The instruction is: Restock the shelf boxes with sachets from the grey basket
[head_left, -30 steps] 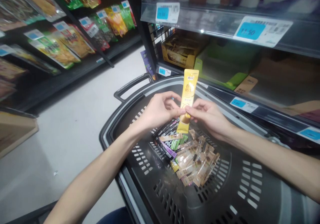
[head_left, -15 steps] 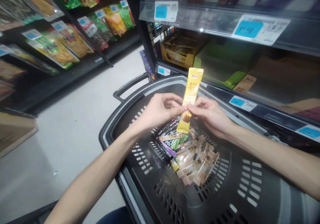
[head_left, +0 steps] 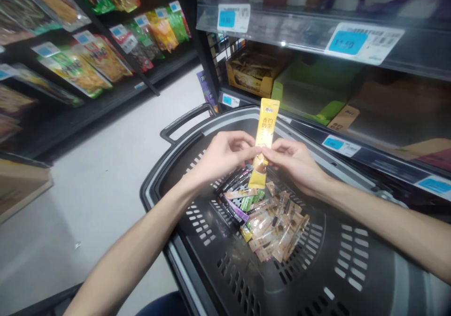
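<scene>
A yellow milk tea stick packet (head_left: 267,123) is held near upright, leaning slightly right at its top. My left hand (head_left: 232,149) pinches it from the left and my right hand (head_left: 294,161) from the right, both thumbs meeting on its lower half. Under the hands is a dark grey shopping basket (head_left: 239,255) with slotted walls and floor. On its floor lies a loose pile of brown stick packets (head_left: 278,227). Beside them are green packets (head_left: 252,201), a purple packet (head_left: 237,210) and some dark wrapped packets, partly hidden by my left hand.
At right, a shelf unit carries price tags (head_left: 364,42), with a yellow display box (head_left: 250,74) on its lower level. Snack bags (head_left: 75,69) hang on a dark rack at upper left. The basket's handle (head_left: 186,121) sticks out over the pale floor (head_left: 105,180).
The yellow packet's top has tipped a little to the left, so it stands straighter. Both hands keep their pinch and have barely moved.
</scene>
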The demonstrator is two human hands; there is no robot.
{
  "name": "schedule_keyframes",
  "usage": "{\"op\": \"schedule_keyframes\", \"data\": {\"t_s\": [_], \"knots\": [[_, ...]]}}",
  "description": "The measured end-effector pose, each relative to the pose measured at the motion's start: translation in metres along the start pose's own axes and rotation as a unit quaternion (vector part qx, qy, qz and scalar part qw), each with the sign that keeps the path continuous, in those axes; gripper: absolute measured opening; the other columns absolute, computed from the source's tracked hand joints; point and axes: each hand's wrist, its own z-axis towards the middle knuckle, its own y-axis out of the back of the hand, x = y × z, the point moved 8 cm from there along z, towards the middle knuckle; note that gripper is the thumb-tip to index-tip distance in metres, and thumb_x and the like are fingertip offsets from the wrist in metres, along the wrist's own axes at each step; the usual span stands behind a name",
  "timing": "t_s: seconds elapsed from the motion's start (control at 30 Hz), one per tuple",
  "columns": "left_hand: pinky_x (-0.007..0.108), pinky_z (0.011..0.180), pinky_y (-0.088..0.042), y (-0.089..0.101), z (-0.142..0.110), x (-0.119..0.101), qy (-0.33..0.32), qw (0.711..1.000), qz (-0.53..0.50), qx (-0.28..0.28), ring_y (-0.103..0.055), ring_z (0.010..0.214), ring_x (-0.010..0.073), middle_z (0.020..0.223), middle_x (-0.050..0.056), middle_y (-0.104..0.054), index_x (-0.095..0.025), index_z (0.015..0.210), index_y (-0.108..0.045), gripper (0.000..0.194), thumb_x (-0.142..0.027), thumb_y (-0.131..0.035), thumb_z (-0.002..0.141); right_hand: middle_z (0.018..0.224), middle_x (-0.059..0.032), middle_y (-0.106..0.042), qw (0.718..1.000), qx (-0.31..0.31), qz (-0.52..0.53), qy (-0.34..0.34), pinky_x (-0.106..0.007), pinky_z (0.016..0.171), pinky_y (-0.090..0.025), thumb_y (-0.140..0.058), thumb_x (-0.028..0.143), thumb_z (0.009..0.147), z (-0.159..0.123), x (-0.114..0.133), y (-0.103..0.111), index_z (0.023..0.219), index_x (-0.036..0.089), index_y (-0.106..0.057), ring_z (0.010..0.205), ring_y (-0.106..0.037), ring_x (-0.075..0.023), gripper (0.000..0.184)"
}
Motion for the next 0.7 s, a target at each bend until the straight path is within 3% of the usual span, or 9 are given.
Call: {"op": "schedule_keyframes", "data": {"t_s": [0.2,0.7], "knots": [[0.019,0.058,-0.052,0.0000,-0.0016,-0.0009,0.008,1.000,-0.012,0.004,-0.068,0.071,0.0115,0.080,0.004,-0.074,-0.014,0.091,-0.073,0.020,-0.031,-0.077,0.082,0.069,-0.0007,-0.063,1.000,0.005,-0.006,-0.009,-0.025,0.058,-0.037,-0.088,0.045,0.076,0.0007,0.0014,-0.0005,0.073,0.017,-0.073,0.063,-0.051,-0.0097,0.031],[0.018,0.054,-0.052,0.0025,-0.0005,-0.0001,0.003,1.000,0.009,-0.025,-0.065,0.064,0.0099,0.078,0.004,-0.073,-0.013,0.091,-0.074,0.023,-0.031,-0.081,0.078,0.071,-0.0018,-0.068,1.000,-0.012,-0.021,0.009,-0.024,0.057,-0.036,-0.091,0.038,0.071,0.0028,0.0055,0.0046,0.077,0.019,-0.081,0.062,-0.052,-0.0089,0.022]]}}
